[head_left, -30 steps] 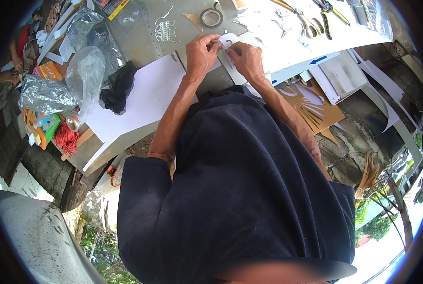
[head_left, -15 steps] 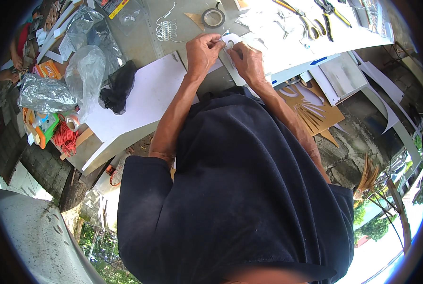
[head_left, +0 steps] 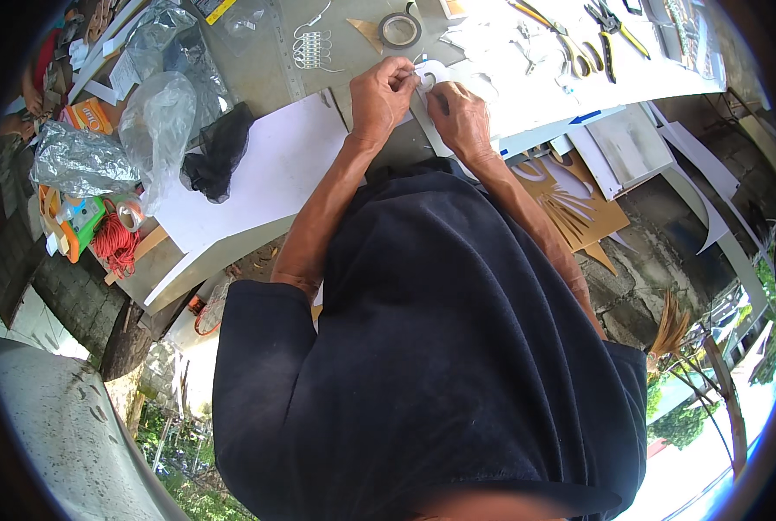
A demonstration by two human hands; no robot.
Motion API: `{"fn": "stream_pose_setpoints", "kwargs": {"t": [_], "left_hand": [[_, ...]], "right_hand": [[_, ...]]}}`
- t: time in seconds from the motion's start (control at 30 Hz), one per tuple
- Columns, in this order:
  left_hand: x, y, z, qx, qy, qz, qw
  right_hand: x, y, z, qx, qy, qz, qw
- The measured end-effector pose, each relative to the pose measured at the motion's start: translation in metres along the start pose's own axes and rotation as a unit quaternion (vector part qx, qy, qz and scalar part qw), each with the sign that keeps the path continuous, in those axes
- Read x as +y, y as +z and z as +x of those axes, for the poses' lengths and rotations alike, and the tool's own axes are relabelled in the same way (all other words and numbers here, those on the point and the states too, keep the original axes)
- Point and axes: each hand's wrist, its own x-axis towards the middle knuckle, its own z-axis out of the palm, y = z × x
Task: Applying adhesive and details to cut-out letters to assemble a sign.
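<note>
Both my hands meet at a small white curved cut-out piece (head_left: 434, 69) over the table's edge. My left hand (head_left: 381, 102) is closed in a pinch at the piece's left side; whatever lies between its fingertips is too small to make out. On the other side, my right hand (head_left: 462, 123) has its thumb and fingers closed on the piece's lower edge. Beyond them lies a roll of dark tape (head_left: 382, 32), with a tan triangular scrap (head_left: 367, 33) beside it. A string of small white modules with wires (head_left: 312, 50) rests further left.
Scissors (head_left: 572, 54) and yellow-and-black pliers (head_left: 614, 26) lie at the far right. Clear plastic bags (head_left: 158, 122), black mesh (head_left: 218, 161) and red cord (head_left: 116, 243) crowd the left. A white sheet (head_left: 275, 165) overlies the table. Another person's hand (head_left: 32, 100) shows at far left.
The view has shifted slightly, so the table things sit a little lower and further right. Both hands stay at the white piece, with only slight finger movement.
</note>
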Motion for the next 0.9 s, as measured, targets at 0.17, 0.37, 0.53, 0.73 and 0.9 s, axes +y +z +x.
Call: {"fn": "stream_pose_setpoints", "kwargs": {"t": [0.17, 0.37, 0.53, 0.73, 0.9], "left_hand": [[-0.011, 0.0, 0.0, -0.015, 0.023, 0.023, 0.999], [-0.007, 0.003, -0.001, 0.044, 0.008, -0.024, 0.999], [-0.019, 0.004, -0.003, 0.015, 0.073, 0.049, 0.996], [-0.013, 0.0, -0.003, 0.001, 0.152, 0.126, 0.98], [-0.016, -0.008, -0.005, -0.015, 0.186, 0.139, 0.973]], "right_hand": [[-0.002, 0.0, -0.001, -0.001, 0.011, -0.01, 1.0], [0.0, -0.001, 0.005, -0.005, 0.024, 0.036, 0.999], [0.0, -0.001, 0.007, -0.003, 0.029, 0.058, 0.998], [-0.002, -0.005, 0.011, -0.004, 0.043, 0.063, 0.997], [-0.008, -0.01, 0.015, -0.051, 0.121, 0.069, 0.989]]}}
